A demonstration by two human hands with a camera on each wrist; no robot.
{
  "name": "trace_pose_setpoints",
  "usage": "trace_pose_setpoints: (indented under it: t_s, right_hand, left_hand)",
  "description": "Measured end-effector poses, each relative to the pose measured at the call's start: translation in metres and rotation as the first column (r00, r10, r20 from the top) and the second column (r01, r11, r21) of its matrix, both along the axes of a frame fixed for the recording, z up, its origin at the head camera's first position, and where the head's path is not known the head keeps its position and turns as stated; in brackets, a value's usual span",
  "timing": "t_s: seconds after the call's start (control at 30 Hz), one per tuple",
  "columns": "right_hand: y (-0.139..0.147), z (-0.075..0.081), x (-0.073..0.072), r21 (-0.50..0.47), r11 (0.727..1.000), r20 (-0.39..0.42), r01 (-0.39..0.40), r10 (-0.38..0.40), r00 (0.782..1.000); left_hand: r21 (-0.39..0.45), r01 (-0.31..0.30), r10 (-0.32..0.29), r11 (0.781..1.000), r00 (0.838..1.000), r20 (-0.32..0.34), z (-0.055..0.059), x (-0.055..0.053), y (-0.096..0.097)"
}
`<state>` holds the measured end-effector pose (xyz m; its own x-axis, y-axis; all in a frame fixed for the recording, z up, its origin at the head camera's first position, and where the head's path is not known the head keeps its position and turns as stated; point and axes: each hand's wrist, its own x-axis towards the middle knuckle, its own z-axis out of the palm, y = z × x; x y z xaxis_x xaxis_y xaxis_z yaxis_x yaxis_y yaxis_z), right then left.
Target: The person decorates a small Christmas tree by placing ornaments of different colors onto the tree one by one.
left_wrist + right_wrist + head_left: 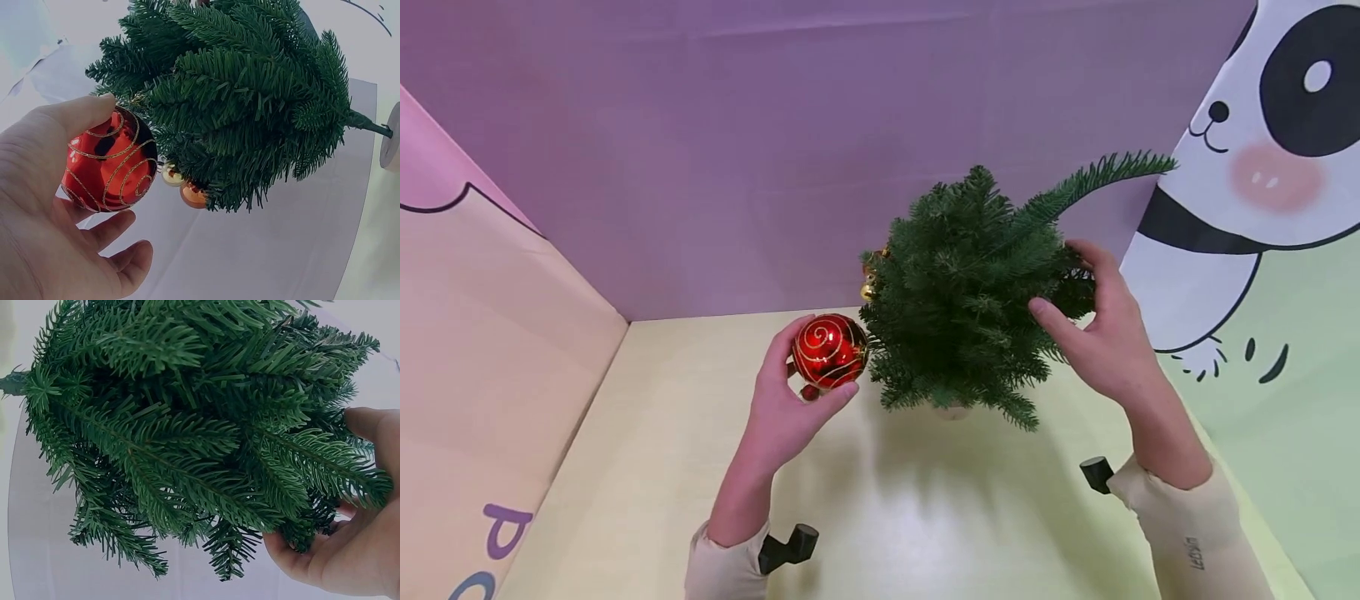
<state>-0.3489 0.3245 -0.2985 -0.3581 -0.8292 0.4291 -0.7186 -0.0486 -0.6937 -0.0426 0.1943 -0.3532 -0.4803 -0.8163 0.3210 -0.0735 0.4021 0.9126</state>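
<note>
In the head view, my left hand (784, 417) holds a shiny red Christmas ball (829, 352) with gold glitter swirls. The thumb and fingers curve round it, at the left side of a small green artificial Christmas tree (958, 292). A small dark red round thing (809, 392) shows just below the ball. My right hand (1108, 333) grips branches at the tree's right side, thumb in front and fingers partly hidden behind the needles. A pale gold ball (172, 175) and an orange ball (194, 195) hang among the branches near the red one.
The tree has a round wooden base (391, 140), mostly hidden from above. It stands on a pale tabletop (647, 467). A purple backdrop (737, 167) rises behind, with a panda panel (1195, 292) at right and a peach panel (475, 333) at left.
</note>
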Motion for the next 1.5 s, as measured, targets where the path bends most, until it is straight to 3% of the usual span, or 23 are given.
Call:
trace_pose_setpoints:
  t_s: [0.17, 0.43, 0.73, 1.23, 1.5]
  right_hand:
    - [0.001, 0.002, 0.001, -0.011, 1.0, -0.009, 0.002, -0.002, 1.0]
    - [0.001, 0.003, 0.002, -0.005, 1.0, -0.007, -0.008, 0.008, 1.0]
    - [0.002, 0.001, 0.003, -0.016, 1.0, -0.01, -0.008, 0.008, 1.0]
    - [0.006, -0.004, 0.004, -0.021, 1.0, -0.02, -0.002, 0.001, 1.0]
    - [0.006, -0.001, 0.004, -0.024, 1.0, -0.026, 0.002, -0.002, 1.0]
  left_hand:
    - [0.033, 0.006, -0.005, 0.999, 1.0, -0.015, 0.0, -0.001, 0.004]
    - [-0.041, -0.022, 0.021, 0.999, 0.999, -0.027, -0.007, 0.006, 0.007]
    - [-0.037, 0.009, -0.011, 0.999, 0.998, -0.056, -0.034, 0.004, -0.014]
    - [-0.033, 0.018, -0.021, 0.999, 0.996, -0.084, -0.041, 0.002, -0.016]
    - [-0.063, 0.014, -0.02, 0.998, 0.996, -0.088, -0.039, -0.002, -0.019]
